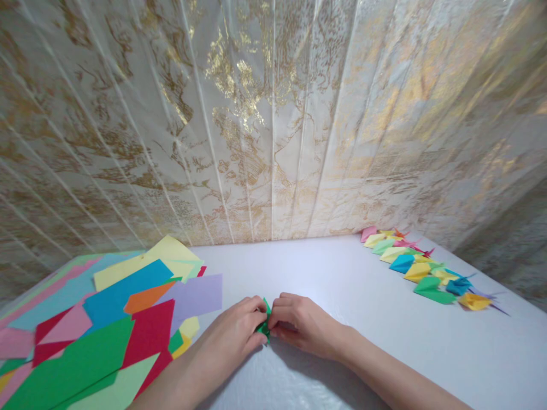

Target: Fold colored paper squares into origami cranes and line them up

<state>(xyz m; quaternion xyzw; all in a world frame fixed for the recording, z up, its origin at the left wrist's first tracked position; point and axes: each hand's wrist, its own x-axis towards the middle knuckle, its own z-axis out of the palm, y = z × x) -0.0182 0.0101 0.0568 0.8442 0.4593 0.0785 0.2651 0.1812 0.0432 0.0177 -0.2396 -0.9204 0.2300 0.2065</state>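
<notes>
Both hands meet at the near centre of the white table (342,285). Left hand (233,333) comes in from 7 o'clock, right hand (303,324) from 4 o'clock. Between them, a small green folded paper (265,326), pinched from both sides. Only a sliver of it shows; the rest is hidden by fingers.

Left fingers curled tight, tips pressed on the paper's left edge. Right fingers also curled in, narrow, thumb and fingertips closed on the paper's right edge. The hands nearly touch each other over the piece. The paper sits low on or just above the table; which of the two cannot be told.

At 9 o'clock from the hands: a loose spread of coloured paper sheets (106,330), overlapping flat on the table. Green, red, blue, pink, orange, yellow, lilac. The lilac sheet (199,296) lies nearest the left hand, just beside it. A small yellow scrap (188,328) sits at the spread's right edge, close to the left wrist.

At 2 o'clock, well apart from the hands: a row of small folded paper figures (421,267), running along the table's far right side. Pink, yellow, green, blue, orange pieces, touching or overlapping one another.

At 12 o'clock: a wall (273,114) with pale, gold-veined panels, rising from the table's far edge.
</notes>
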